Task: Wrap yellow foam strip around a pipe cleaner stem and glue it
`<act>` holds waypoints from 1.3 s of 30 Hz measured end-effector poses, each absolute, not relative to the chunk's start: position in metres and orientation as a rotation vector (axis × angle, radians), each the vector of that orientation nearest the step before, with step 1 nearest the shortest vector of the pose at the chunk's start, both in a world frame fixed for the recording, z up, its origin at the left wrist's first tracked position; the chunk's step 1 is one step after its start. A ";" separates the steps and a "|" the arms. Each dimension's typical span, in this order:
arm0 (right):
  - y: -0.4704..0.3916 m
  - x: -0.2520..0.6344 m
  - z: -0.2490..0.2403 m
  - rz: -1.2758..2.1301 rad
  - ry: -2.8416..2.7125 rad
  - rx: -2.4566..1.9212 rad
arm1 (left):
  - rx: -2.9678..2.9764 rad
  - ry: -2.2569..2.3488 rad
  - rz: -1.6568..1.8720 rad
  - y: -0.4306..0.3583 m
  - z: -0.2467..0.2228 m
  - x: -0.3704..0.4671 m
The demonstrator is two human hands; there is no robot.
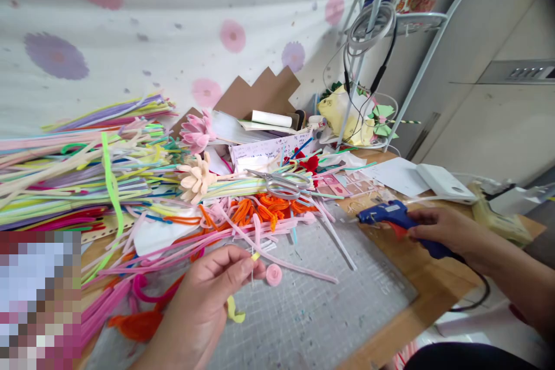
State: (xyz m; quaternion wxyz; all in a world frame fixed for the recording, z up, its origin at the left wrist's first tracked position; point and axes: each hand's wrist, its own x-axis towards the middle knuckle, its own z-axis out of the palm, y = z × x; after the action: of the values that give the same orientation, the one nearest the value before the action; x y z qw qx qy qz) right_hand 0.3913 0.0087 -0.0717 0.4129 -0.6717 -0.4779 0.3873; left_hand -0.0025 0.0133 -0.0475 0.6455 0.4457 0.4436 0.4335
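Note:
My left hand point(212, 286) is closed in a pinch over the grey cutting mat point(312, 306). Between thumb and fingers it grips a narrow yellow strip point(236, 311), whose loose end curls out below the hand. A thin white strand also shows at the fingertips; I cannot tell what it is. Just right of the fingertips is a small pink coiled disc point(273, 274). At the mat's right edge, my right hand point(446, 231) is wrapped round the handle of a blue glue gun point(390, 212), its nozzle pointing left.
Bundles of coloured pipe cleaners point(87, 167) cover the left side. Scissors point(286, 184) lie across pale stems behind the mat, near pink point(197, 132) and cream point(197, 178) fuzzy flowers. A white metal rack point(418, 75) stands at the back right, beside a white box-like device point(444, 181).

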 end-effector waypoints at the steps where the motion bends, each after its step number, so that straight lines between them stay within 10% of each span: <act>1: 0.006 0.384 -0.065 1.053 -1.136 -1.699 | 1.010 1.004 0.988 0.013 -0.047 -0.002; 15: 0.001 0.179 -0.034 1.516 -0.996 -1.024 | 1.084 1.034 0.992 0.008 -0.046 0.000; 39: 0.005 0.152 -0.051 1.455 -0.927 -1.035 | 1.255 1.102 0.886 0.007 -0.049 0.003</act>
State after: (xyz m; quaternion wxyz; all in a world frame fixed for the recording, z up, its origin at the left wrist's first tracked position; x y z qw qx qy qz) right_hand 0.1519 0.0047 -0.0507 0.5351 -0.4347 -0.3891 0.6110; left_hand 0.0027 0.0071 -0.0488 0.5855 0.5382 0.4726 0.3797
